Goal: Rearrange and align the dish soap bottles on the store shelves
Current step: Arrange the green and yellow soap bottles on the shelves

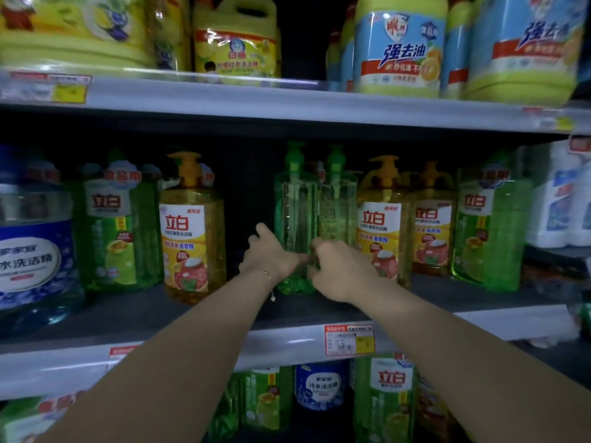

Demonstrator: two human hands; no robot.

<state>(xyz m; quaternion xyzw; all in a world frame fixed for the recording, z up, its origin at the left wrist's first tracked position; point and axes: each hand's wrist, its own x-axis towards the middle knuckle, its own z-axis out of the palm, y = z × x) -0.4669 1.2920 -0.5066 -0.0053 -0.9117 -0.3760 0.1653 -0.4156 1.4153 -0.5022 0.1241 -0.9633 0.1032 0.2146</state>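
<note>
Two hands, left hand (pixel 271 254) and right hand (pixel 335 266), wrap their fingers round the base of the clear green pump-top soap bottle (pixel 295 219) on the grey middle shelf (pixel 224 311). It shows no label; advise turning it label-forward and squaring it against the matching green bottle (pixel 339 206) touching its right side.

Both hands, left (pixel 271 254) and right (pixel 335 266), gripped the base of a green pump bottle (pixel 295 219) on the middle shelf (pixel 287 343); grip apparently closed.

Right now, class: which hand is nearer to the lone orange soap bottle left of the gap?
Left. The left hand sits across the gap from the orange bottle; the right hand is farther right.
</note>
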